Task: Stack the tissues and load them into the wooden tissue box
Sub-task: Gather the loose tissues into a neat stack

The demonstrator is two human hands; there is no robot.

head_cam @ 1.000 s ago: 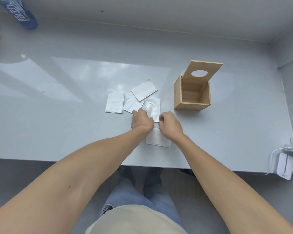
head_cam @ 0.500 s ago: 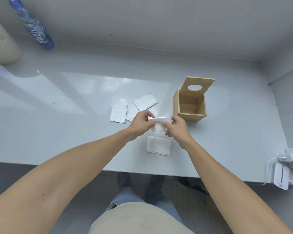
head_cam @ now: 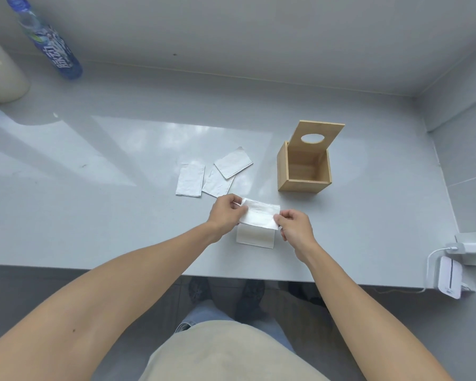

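A white tissue [head_cam: 259,214] is stretched flat between my left hand [head_cam: 226,213] at its left end and my right hand [head_cam: 294,226] at its right end. It hovers just above another tissue [head_cam: 254,237] lying near the table's front edge. Three more tissues lie beyond my left hand: one at the left [head_cam: 190,179], one in the middle [head_cam: 217,184], and one [head_cam: 233,162] overlapping the middle one. The wooden tissue box [head_cam: 302,171] stands to the right with its lid [head_cam: 318,138] tipped up and its inside bare.
A blue drink bottle [head_cam: 46,39] and a cream cylinder [head_cam: 0,72] stand at the far left of the grey table [head_cam: 94,215]. A white charger with cable [head_cam: 449,276] sits at the right edge. Walls close the back and right side.
Both hands have lifted one tissue off the table from beside the scattered ones, brought it toward me and spread it out above the tissue at the front edge.
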